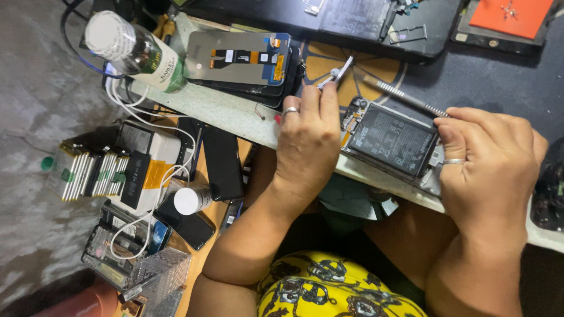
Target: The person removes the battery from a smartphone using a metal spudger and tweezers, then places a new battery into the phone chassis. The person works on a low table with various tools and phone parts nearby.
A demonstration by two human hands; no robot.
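An opened phone (392, 140) with its dark battery showing lies on the pale work board (235, 114). My left hand (308, 138), a ring on one finger, rests beside the phone's left end and grips metal tweezers (337, 73) that point away from me. My right hand (490, 161), also ringed, holds the phone's right end and pinches a thin metal pry tool (405, 98) that lies slanted above the phone's top edge.
A stack of phone screens (244, 61) and a clear bottle (138, 51) sit at the board's left. Below it lie boxes, phones, a white cable (154, 194) and battery packs (88, 173). A dark laptop (329, 23) and an orange mat (510, 14) lie at the back.
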